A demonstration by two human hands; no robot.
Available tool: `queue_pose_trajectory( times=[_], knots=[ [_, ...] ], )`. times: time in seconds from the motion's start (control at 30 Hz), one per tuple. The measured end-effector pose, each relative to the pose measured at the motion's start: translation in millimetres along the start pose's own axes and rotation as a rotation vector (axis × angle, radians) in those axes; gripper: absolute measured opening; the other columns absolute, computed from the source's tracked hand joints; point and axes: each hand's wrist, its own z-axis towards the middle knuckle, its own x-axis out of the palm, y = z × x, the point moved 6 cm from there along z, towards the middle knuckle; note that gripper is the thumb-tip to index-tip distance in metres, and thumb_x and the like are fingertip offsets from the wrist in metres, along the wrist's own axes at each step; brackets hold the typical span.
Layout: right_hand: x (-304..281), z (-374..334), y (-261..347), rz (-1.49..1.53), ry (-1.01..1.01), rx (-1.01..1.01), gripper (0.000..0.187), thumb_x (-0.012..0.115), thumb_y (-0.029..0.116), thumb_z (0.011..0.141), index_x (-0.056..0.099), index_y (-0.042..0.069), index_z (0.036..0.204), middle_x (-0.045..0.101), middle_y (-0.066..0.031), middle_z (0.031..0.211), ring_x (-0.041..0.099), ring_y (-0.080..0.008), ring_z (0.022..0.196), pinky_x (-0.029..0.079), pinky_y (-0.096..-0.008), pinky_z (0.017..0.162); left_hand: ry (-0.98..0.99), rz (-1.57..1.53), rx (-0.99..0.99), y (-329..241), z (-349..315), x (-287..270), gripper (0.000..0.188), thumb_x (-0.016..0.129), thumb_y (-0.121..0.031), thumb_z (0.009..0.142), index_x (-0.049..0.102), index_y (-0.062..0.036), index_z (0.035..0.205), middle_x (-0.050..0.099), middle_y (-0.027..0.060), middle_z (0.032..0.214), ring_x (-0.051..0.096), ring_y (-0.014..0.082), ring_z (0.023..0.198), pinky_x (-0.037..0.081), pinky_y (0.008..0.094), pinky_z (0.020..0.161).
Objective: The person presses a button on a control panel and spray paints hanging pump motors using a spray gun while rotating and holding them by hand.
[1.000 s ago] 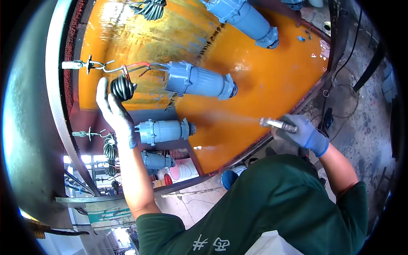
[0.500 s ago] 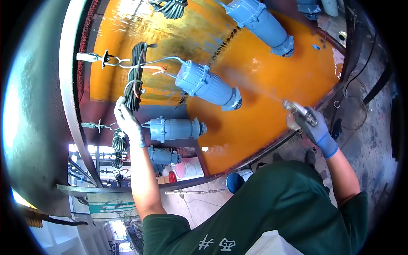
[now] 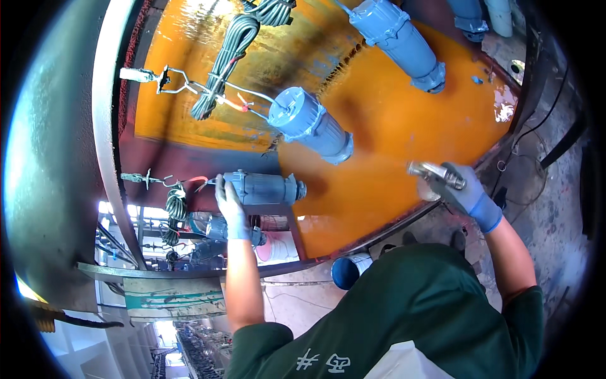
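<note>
My right hand [image 3: 468, 192], in a grey-palmed glove, is wrapped round a metal spray gun [image 3: 437, 173] that has a small cup under it and points left. My left hand [image 3: 230, 205], also gloved, has its fingers stretched out at the cable end of a blue-grey motor [image 3: 262, 188]; I cannot tell whether it touches. Above that, another blue motor [image 3: 310, 125] hangs tilted, its round end turned partly toward me. A bundle of dark cable [image 3: 227, 66] hangs with it from a metal hook [image 3: 183, 82].
Behind the motors stands an orange-coated booth panel [image 3: 391, 170] with a dark rim. More motors hang at the upper right, including one large blue motor [image 3: 401, 47]. Below the rim are a blue bucket [image 3: 348, 271] and a pink-and-white bucket [image 3: 278, 246]. A black hose [image 3: 544, 112] runs at the right.
My left hand has left the cable bundle and moved down and right to the lower motor. The middle motor and its cable have turned. The spray mist at the gun no longer shows.
</note>
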Motion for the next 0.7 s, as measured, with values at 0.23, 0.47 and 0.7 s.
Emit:
queue_pose_trajectory(
  times=[0.23, 0.47, 0.7],
  knots=[
    [3, -4, 23, 0.024, 0.103, -0.185, 0.019, 0.078, 0.014, 0.095, 0.069, 0.001, 0.107, 0.068, -0.0051, 0.080, 0.065, -0.0125, 0.074, 0.052, -0.0329, 0.067, 0.187, -0.153, -0.639, 210, -249, 44, 0.039, 0.062, -0.027, 0.107, 0.064, -0.0054, 0.140, 0.069, 0.0092, 0.127, 0.065, 0.0233, 0.109, 0.053, 0.0375, 0.097],
    [-20, 13, 4, 0.298, -0.326, -0.044, 0.022, 0.077, 0.017, 0.097, 0.071, 0.000, 0.109, 0.064, 0.0006, 0.080, 0.059, -0.0062, 0.075, 0.048, -0.0286, 0.064, 0.376, 0.235, -0.949, 283, -487, 39, 0.046, 0.072, -0.029, 0.101, 0.071, 0.0033, 0.133, 0.076, 0.0216, 0.126, 0.072, 0.0295, 0.114, 0.054, 0.0380, 0.102],
    [15, -13, 10, -0.111, 0.274, -0.135, 0.020, 0.080, 0.018, 0.090, 0.071, 0.004, 0.100, 0.070, -0.0170, 0.081, 0.071, -0.0336, 0.073, 0.054, -0.0388, 0.067, 0.600, 0.388, -0.903, 236, -507, 38, 0.047, 0.069, -0.036, 0.102, 0.072, -0.0011, 0.134, 0.076, 0.0206, 0.127, 0.072, 0.0315, 0.117, 0.055, 0.0405, 0.101]
  ],
)
